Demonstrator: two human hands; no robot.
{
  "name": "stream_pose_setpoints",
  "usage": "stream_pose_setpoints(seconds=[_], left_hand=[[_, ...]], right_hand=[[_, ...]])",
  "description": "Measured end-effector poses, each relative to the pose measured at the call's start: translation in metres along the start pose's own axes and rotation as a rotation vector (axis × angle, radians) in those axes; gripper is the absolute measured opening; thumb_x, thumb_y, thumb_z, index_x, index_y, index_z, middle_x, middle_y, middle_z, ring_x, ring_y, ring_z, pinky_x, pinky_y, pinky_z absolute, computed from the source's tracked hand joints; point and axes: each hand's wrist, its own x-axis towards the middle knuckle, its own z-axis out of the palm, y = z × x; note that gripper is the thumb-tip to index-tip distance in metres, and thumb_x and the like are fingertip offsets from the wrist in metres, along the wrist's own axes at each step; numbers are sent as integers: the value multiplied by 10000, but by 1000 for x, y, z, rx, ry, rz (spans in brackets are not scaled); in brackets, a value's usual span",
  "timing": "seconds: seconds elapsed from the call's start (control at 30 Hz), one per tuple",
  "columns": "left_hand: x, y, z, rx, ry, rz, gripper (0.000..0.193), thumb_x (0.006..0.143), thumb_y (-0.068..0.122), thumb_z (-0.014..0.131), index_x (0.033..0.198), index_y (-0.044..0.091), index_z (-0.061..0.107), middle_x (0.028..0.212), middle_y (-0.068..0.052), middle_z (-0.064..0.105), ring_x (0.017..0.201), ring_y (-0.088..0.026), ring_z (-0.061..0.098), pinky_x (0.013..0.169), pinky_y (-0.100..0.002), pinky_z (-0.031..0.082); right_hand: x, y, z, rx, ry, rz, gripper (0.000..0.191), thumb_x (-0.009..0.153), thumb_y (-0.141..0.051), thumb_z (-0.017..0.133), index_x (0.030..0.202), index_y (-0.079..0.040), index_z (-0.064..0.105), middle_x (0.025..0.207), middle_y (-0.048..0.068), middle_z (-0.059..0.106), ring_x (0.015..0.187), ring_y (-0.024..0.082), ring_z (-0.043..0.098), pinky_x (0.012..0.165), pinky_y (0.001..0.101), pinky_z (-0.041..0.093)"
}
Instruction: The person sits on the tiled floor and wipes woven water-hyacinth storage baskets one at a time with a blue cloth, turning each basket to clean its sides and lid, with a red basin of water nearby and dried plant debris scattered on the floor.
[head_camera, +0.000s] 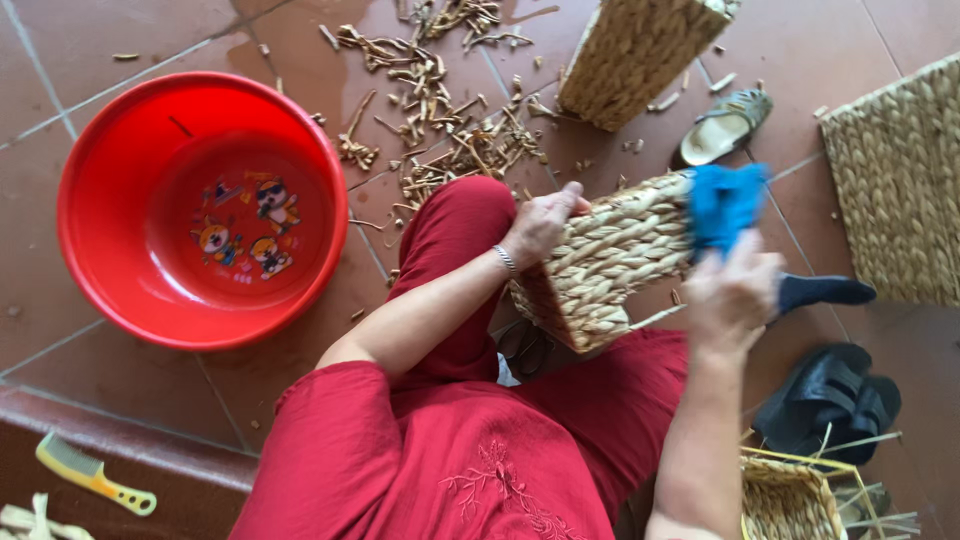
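A woven straw basket (600, 265) rests tilted on my knees, over my red trousers. My left hand (542, 222) grips its upper rim, a bracelet on the wrist. My right hand (733, 292) holds a blue cloth (725, 205) pressed against the basket's right end. A dark handle (825, 291) sticks out to the right from beside my right hand; what it belongs to I cannot tell.
A red plastic basin (200, 210) sits on the tiled floor at left. Straw scraps (440, 110) litter the floor ahead. More woven baskets stand at top (635, 55), right (900, 190) and bottom right (790, 500). Sandals (725, 127), black slippers (830, 400), a yellow comb (95, 475).
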Motion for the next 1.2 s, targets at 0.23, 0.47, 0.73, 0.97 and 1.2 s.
stream_pose_setpoints(seconds=[0.23, 0.47, 0.73, 0.97, 1.2], left_hand=[[18, -6, -7, -91, 39, -64, 636, 1035, 564, 398, 1161, 28, 717, 997, -125, 780, 954, -192, 722, 841, -335, 563], [40, -24, -9, -307, -41, -164, 704, 1044, 612, 394, 1202, 1, 707, 1016, -161, 783, 1000, -204, 723, 945, -334, 537], [11, 11, -1, 200, 17, -6, 576, 974, 578, 486, 1208, 116, 737, 1045, -88, 774, 1002, -178, 695, 884, -346, 533], [17, -9, 5, -220, -25, -114, 591, 1043, 555, 449, 1148, 36, 710, 980, -108, 738, 880, -198, 646, 811, -383, 531], [17, -35, -6, -349, -86, -54, 596, 1080, 487, 405, 1106, 0, 747, 986, -115, 759, 942, -178, 694, 932, -327, 547]], right_hand=[[-11, -62, -13, -18, -21, -116, 436, 959, -165, 725, 1314, 30, 564, 1090, 221, 578, 961, 395, 624, 769, 493, 534], [-88, -129, -51, 199, -146, -395, 503, 863, -154, 695, 1313, 54, 611, 899, 180, 587, 807, 352, 607, 635, 441, 531], [32, 23, 37, -62, 0, 32, 233, 980, -155, 667, 1148, -1, 617, 1033, 211, 582, 925, 408, 633, 726, 531, 499], [-19, -48, -11, -76, -70, -172, 343, 991, -151, 662, 1237, 67, 563, 1094, 235, 580, 1002, 416, 627, 827, 510, 532], [-122, -120, -75, 261, -162, -422, 536, 882, -141, 665, 1369, 66, 582, 1081, 256, 604, 929, 406, 638, 646, 444, 558]])
